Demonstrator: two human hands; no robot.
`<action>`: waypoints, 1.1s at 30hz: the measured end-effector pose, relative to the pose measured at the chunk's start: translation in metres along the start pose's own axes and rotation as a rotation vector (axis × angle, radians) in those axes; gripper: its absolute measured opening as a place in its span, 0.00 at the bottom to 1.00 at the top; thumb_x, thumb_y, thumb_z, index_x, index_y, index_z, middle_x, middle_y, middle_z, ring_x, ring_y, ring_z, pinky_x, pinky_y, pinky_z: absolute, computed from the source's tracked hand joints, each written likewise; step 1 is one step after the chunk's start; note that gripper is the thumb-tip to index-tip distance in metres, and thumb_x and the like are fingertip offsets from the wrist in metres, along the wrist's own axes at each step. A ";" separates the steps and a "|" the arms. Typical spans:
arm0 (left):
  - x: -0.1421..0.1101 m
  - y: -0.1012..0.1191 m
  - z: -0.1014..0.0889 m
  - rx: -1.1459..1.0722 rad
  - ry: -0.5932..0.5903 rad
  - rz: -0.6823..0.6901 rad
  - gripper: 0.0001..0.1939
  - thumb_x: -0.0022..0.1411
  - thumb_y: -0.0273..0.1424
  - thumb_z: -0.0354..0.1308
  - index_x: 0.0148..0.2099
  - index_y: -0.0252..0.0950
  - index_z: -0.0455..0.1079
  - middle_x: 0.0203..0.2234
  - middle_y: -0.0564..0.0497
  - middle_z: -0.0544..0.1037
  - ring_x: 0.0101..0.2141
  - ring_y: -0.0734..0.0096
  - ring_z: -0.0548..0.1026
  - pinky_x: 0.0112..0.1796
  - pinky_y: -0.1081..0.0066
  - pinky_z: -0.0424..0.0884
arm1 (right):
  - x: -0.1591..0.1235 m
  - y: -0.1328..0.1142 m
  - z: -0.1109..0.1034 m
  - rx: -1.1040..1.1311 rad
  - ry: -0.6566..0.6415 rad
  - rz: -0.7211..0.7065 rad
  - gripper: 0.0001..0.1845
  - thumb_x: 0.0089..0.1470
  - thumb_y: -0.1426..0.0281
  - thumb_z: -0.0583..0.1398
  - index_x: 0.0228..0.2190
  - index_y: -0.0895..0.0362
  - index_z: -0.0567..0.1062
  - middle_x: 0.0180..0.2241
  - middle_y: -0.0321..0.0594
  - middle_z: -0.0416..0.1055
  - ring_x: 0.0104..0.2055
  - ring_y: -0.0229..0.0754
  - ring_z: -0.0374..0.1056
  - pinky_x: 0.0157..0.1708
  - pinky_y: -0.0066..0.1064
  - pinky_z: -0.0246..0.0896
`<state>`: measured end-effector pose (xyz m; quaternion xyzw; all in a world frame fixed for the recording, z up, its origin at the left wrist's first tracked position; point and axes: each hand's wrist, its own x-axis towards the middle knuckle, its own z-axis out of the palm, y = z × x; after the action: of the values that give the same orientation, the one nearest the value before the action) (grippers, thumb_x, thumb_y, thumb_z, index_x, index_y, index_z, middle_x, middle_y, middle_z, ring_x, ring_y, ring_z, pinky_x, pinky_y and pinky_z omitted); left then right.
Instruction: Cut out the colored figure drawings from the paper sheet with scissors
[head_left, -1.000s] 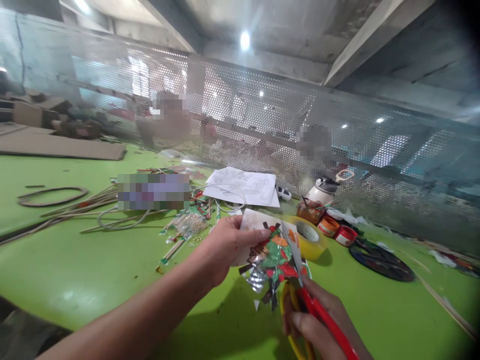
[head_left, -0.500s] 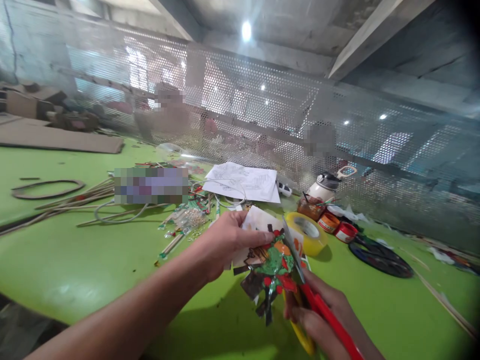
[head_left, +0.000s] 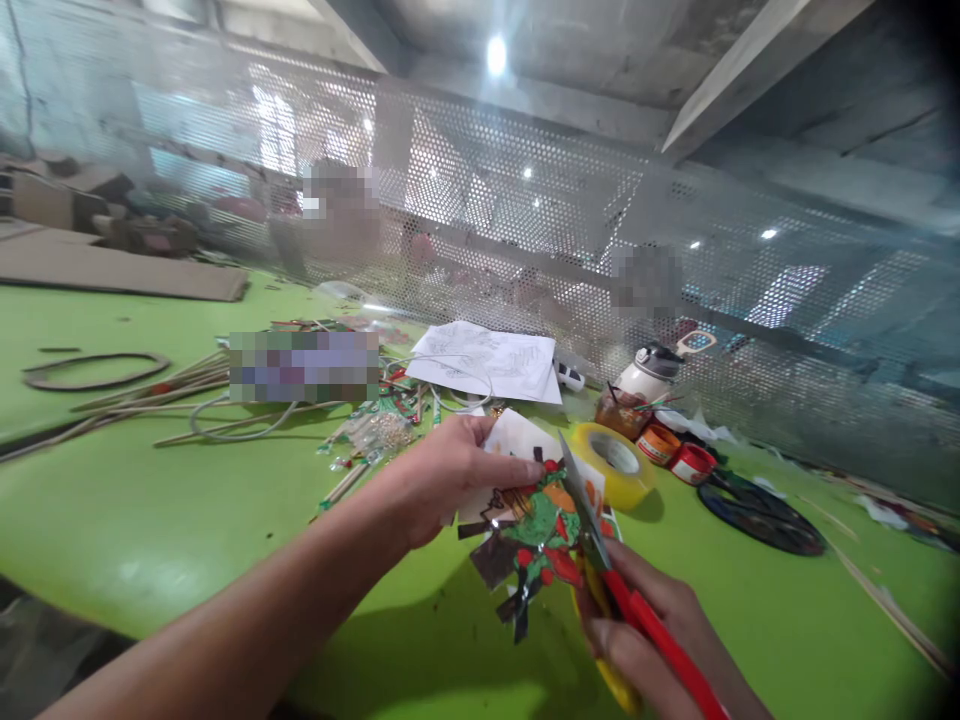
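Observation:
My left hand [head_left: 457, 475] pinches a painted paper piece [head_left: 551, 520], thumb on top. It is coloured green, red, orange and black, has a shiny surface, and white paper shows along its upper edge. In my right hand [head_left: 652, 620] is a pair of scissors [head_left: 645, 625] with one red and one yellow handle. The blades lie against the right side of the painted piece, pointing up and away from me. My right fingers partly hide the yellow handle. Just behind the paper rests a roll of clear yellowish tape [head_left: 637, 490].
Paint jars [head_left: 691, 464], a white bottle [head_left: 645, 375] and a dark palette [head_left: 761, 515] stand to the right. White sketched sheets [head_left: 484, 362] lie at the back. Thin sticks [head_left: 187, 390], wire loops and small beads [head_left: 382, 432] spread leftward. Cardboard [head_left: 120, 270] sits far left, before a perforated screen.
The painted piece has tilted and shifted slightly left and down in my left hand. The scissor blades have swung a little and opened slightly along its right side. The view has shifted slightly.

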<state>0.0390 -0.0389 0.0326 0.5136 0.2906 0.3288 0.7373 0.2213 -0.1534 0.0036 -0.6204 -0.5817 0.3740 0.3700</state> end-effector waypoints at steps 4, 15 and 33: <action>0.000 0.003 -0.003 0.037 -0.019 0.000 0.10 0.46 0.30 0.69 0.32 0.31 0.77 0.23 0.47 0.78 0.19 0.76 0.71 0.21 0.77 0.64 | -0.003 -0.006 0.006 0.040 0.055 -0.008 0.06 0.40 0.68 0.58 0.25 0.56 0.71 0.22 0.33 0.65 0.25 0.40 0.59 0.26 0.30 0.56; -0.003 0.013 -0.011 0.056 -0.085 0.022 0.14 0.45 0.28 0.70 0.36 0.33 0.74 0.27 0.46 0.79 0.24 0.69 0.76 0.25 0.72 0.71 | -0.002 -0.011 0.011 0.028 0.146 0.029 0.10 0.38 0.72 0.62 0.28 0.55 0.78 0.19 0.31 0.66 0.21 0.39 0.61 0.24 0.29 0.59; -0.002 0.013 -0.013 0.129 -0.021 0.106 0.11 0.46 0.29 0.70 0.32 0.32 0.74 0.22 0.49 0.79 0.20 0.73 0.74 0.23 0.74 0.70 | -0.001 0.003 0.005 0.072 -0.054 0.048 0.07 0.43 0.68 0.58 0.27 0.56 0.73 0.24 0.37 0.70 0.27 0.42 0.64 0.28 0.32 0.59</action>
<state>0.0252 -0.0295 0.0408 0.5781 0.2757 0.3427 0.6873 0.2185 -0.1546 -0.0015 -0.6101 -0.5628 0.4199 0.3671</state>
